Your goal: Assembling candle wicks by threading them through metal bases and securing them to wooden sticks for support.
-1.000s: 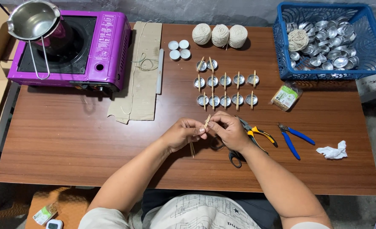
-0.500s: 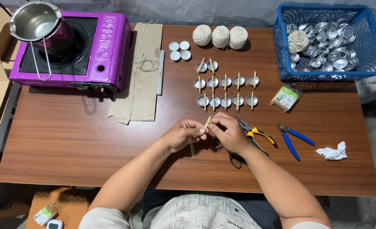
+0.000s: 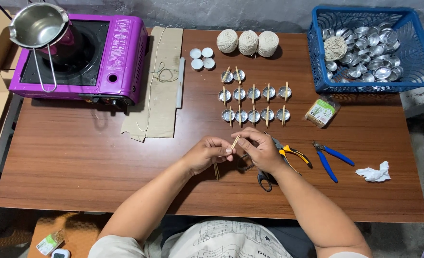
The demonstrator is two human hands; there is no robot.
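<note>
My left hand (image 3: 204, 154) and my right hand (image 3: 261, 150) meet over the middle of the brown table (image 3: 78, 157), both pinching a short pair of wooden sticks (image 3: 235, 141) between their fingertips. More thin sticks (image 3: 216, 170) hang down below my left hand. Beyond my hands stand rows of small metal cups (image 3: 254, 102), each with a stick pair laid across it. Black-handled scissors (image 3: 263, 178) lie under my right wrist.
A purple portable stove (image 3: 104, 57) with a steel pot (image 3: 35, 24) sits far left, next to cardboard (image 3: 161, 86) with string. Three twine balls (image 3: 247, 42), white tealights (image 3: 201, 56), a blue basket (image 3: 422, 52) of metal cups, yellow pliers (image 3: 295, 154), blue cutters (image 3: 331, 157), a packet (image 3: 321, 111), crumpled tissue (image 3: 373, 173).
My hands stay together on the stick pair; the fingers have shifted slightly. Nothing else on the table has moved.
</note>
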